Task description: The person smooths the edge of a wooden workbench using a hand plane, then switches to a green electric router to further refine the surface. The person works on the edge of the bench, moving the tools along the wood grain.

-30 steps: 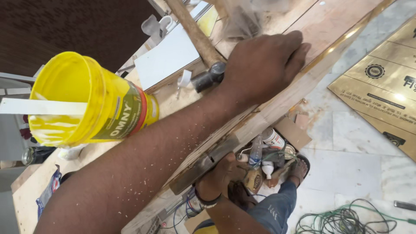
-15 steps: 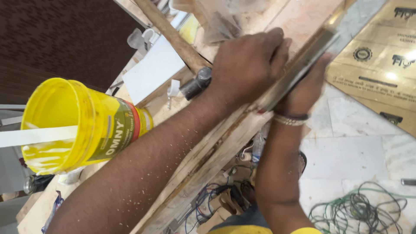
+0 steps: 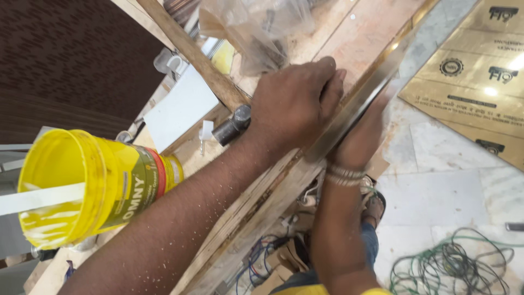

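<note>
The left hand (image 3: pixel 297 106) presses flat on the workbench (image 3: pixel 355 38) edge, fingers closed against the metal strip (image 3: pixel 355 106) to steady it. The right hand (image 3: pixel 363 134) grips the strip from below the edge; its finger closure cannot be seen.

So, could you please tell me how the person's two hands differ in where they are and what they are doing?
The left hand lies palm down on top of the wooden bench, fingers spread; the right hand comes from below the bench edge and is partly hidden. The left wrist is bare; the right wrist wears a bracelet. Both touch the long metal strip along the edge.
</note>
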